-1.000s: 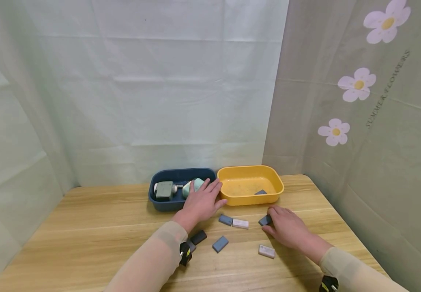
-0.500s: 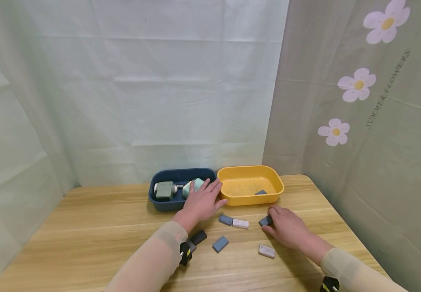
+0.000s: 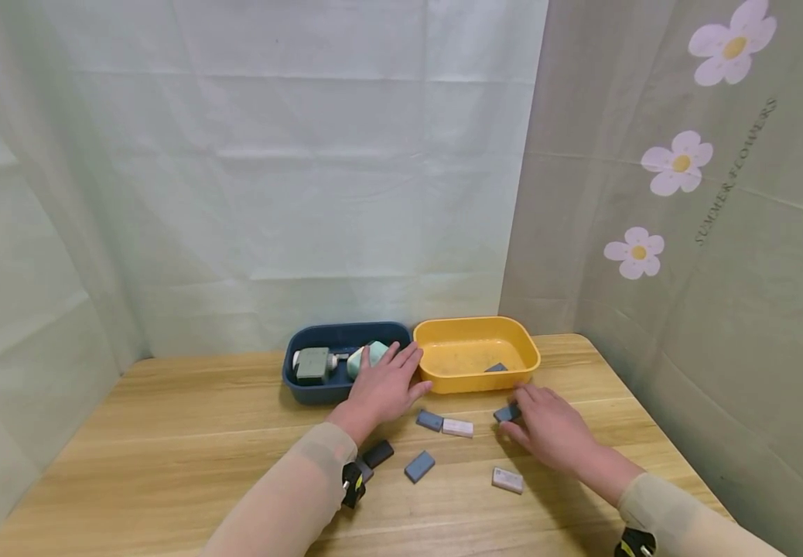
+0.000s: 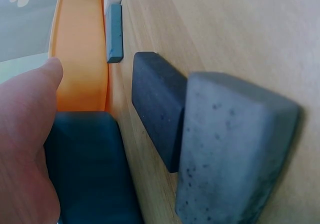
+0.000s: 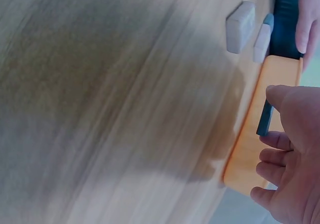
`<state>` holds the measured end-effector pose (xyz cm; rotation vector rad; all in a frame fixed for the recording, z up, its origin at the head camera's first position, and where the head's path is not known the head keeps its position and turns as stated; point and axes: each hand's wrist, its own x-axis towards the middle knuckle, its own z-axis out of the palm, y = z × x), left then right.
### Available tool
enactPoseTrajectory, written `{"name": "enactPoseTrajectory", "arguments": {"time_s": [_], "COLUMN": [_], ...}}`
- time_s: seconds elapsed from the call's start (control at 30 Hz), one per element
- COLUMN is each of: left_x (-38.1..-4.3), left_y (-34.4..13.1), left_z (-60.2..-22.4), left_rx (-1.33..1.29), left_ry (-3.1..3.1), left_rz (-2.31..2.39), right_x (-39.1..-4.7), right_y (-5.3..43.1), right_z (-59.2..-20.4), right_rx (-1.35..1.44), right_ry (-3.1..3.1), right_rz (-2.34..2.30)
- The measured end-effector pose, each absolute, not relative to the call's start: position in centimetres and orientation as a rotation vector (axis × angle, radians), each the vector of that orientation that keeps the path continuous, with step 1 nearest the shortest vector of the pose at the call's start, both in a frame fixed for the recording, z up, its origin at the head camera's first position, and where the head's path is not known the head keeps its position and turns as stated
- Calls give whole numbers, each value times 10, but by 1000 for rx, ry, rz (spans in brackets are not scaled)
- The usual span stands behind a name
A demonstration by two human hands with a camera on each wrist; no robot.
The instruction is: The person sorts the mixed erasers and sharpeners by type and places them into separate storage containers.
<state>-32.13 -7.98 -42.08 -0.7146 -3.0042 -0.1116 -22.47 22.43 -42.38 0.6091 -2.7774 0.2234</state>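
My right hand (image 3: 553, 433) pinches a small blue-grey rectangular block (image 3: 506, 413) between thumb and fingers. In the right wrist view this block (image 5: 265, 118) appears just off the table, before the yellow bin. My left hand (image 3: 382, 388) lies with fingers extended over the right end of the navy bin (image 3: 304, 393), near a mint-green object (image 3: 357, 362); whether they touch cannot be told. Loose on the table lie a blue block (image 3: 419, 466), a blue block (image 3: 429, 420) beside a pale one (image 3: 458, 428), another pale block (image 3: 507, 480), and a black block (image 3: 377, 453) against a speckled grey one (image 4: 225, 149).
The yellow bin (image 3: 474, 383) stands right of the navy bin, with one blue block (image 3: 496, 367) inside. A grey-green boxy object (image 3: 313, 363) with a white knob sits in the navy bin. Curtains enclose the back and sides of the wooden table (image 3: 186, 449).
My right hand has risen slightly from the table and moved a little toward the yellow bin, with the pinched block tilting along. My left hand stays where it was.
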Motion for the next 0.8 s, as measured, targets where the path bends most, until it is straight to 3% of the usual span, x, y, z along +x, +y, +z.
{"name": "enactPoseTrajectory", "arguments": {"time_s": [0.8], "left_x": [-321], "left_y": [-80], "left_z": [-421], "left_rx": [-710], "left_ry": [-3008], "left_rz": [-123], "right_x": [-238], "right_y": [233], "right_z": [-395], "right_rx": [544], "right_ry": [-2689], "right_rz": [260]}}
